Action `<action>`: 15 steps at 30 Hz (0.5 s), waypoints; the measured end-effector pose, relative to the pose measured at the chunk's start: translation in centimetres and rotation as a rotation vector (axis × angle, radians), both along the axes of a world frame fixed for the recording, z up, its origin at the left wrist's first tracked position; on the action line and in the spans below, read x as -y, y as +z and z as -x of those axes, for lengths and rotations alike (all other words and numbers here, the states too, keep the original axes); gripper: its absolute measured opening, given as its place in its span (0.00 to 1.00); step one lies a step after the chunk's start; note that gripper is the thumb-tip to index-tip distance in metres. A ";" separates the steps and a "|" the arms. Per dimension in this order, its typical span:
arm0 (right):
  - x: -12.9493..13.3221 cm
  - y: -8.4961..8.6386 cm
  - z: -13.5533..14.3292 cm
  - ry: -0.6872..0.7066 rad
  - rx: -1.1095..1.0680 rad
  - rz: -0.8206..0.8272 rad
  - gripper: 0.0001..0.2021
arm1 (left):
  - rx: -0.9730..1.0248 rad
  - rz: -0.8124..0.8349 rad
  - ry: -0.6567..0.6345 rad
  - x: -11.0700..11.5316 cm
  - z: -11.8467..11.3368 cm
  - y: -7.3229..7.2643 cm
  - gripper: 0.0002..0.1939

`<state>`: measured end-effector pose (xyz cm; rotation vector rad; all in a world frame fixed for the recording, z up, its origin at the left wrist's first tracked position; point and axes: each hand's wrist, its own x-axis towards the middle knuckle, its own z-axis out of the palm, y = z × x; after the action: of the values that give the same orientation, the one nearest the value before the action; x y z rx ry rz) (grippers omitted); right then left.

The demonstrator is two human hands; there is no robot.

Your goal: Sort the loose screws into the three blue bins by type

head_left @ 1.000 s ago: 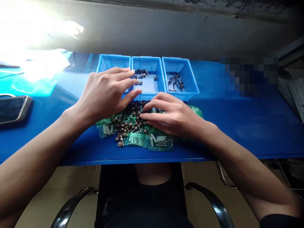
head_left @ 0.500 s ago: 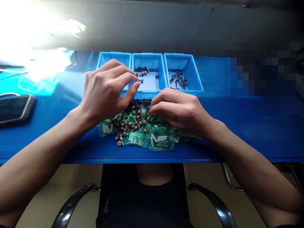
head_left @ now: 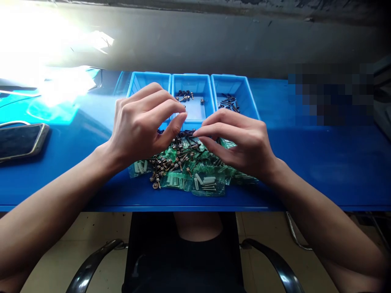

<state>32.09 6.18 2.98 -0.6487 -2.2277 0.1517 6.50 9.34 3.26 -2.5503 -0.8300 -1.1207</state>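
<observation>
My left hand [head_left: 146, 122] hovers over the front edge of the middle blue bin [head_left: 192, 120], fingers curved. Its thumb and index tips are close but slightly apart, with nothing visible between them. My right hand [head_left: 238, 138] is above the pile, its fingertips pinched on a thin dark screw [head_left: 190, 136], partly hidden. Beneath both hands lies a heap of mixed screws with washer heads [head_left: 166, 162] and small green plastic bags. One bag [head_left: 208, 185] holds white wall plugs and screws. A few washer-head screws [head_left: 186, 97] lie in the middle bin.
The right blue bin [head_left: 252, 108] contains dark screws [head_left: 228, 101]. My left hand partly covers the left blue bin [head_left: 149, 79]. A phone [head_left: 23, 140] lies on the blue table [head_left: 320, 162] at the left, near a bright light. A grey wall stands behind.
My left hand has shifted right and slightly down, away from the middle bin's inside. My right hand has lifted a little from the pile, the dark screw moving up with its fingertips.
</observation>
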 end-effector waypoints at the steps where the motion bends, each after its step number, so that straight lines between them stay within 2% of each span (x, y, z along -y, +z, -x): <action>1: 0.1 0.1 0.1 -0.014 -0.037 0.016 0.10 | -0.006 0.002 -0.026 0.1 -0.1 0.0 0.09; 8: 1.1 1.0 0.9 -0.080 -0.317 0.253 0.06 | 0.012 -0.036 -0.078 1.1 -0.5 0.1 0.09; 12: 1.7 0.6 0.7 -0.128 -0.321 0.362 0.05 | 0.018 0.034 -0.082 1.7 -1.2 0.2 0.07; 15: 2.0 0.2 0.4 -0.139 -0.333 0.361 0.09 | 0.053 0.028 -0.159 2.1 -1.5 0.3 0.04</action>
<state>31.67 4.21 3.16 -0.8981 -1.8413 0.5584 7.99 7.29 3.57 -2.6595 -0.6692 -1.2356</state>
